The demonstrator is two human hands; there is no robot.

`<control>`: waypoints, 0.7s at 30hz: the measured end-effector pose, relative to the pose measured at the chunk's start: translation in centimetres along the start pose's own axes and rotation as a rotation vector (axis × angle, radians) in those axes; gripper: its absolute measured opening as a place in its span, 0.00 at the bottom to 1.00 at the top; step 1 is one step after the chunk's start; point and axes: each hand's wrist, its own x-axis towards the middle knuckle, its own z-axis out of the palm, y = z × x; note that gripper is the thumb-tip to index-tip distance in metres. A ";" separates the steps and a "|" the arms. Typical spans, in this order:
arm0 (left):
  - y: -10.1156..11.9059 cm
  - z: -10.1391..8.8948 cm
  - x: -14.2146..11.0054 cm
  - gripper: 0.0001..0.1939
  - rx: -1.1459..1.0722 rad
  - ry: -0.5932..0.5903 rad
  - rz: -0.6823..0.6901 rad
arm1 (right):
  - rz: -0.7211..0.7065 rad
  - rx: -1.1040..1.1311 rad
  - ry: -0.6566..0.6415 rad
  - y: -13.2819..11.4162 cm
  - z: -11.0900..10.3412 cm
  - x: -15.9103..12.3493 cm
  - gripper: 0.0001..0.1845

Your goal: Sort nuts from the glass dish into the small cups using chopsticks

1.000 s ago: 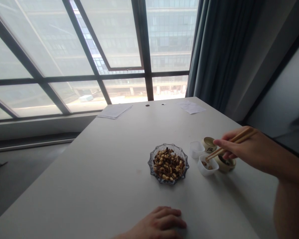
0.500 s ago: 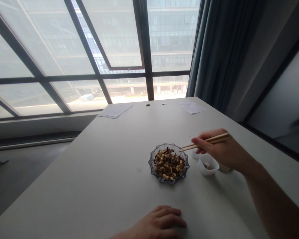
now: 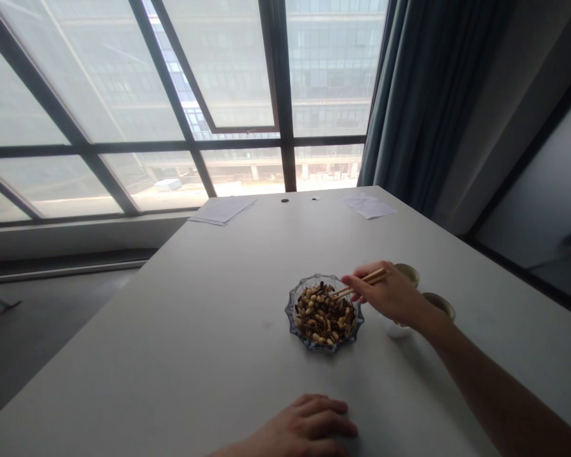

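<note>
A scalloped glass bowl [image 3: 291, 317] on the white table holds a mix of nuts and seeds [image 3: 321, 317], some pale like peanuts, others dark. My right hand [image 3: 385, 292] is closed around a pair of wooden chopsticks [image 3: 361, 283], whose tips reach down into the mix at the bowl's right side. Whether the tips pinch a piece is too small to tell. Under that hand a small white cup [image 3: 397, 329] is mostly hidden. My left hand [image 3: 311, 426] lies on the table in front of the bowl, holding nothing, its fingers slightly spread.
Two greenish-tan cups [image 3: 408, 273] stand to the right, partly behind my right hand and wrist. Papers [image 3: 223, 211] lie at the far left of the table [image 3: 195, 330], with more sheets [image 3: 368, 205] at the far right. Windows and a dark curtain [image 3: 413, 108] rise beyond.
My right hand has moved left and slightly down, bringing the chopstick tips from the bowl's rim into the mix. The tan cups now show and the white cup is covered. My left hand stays put.
</note>
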 end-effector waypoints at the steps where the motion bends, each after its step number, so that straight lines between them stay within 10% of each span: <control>1: 0.0 0.0 0.0 0.11 -0.001 -0.002 0.002 | -0.008 -0.002 0.003 0.0 0.1 0.0 0.23; 7: 0.0 0.2 -0.2 0.10 0.006 0.002 0.012 | -0.001 -0.012 0.069 -0.9 -1.1 -0.8 0.24; 16: 0.4 0.0 0.1 0.10 -0.018 0.012 -0.030 | 0.133 -0.066 0.386 -1.5 -9.5 -5.3 0.26; 21: 0.6 -0.1 0.2 0.09 -0.035 -0.003 -0.042 | 0.218 -0.126 0.309 -0.5 -11.6 -6.1 0.23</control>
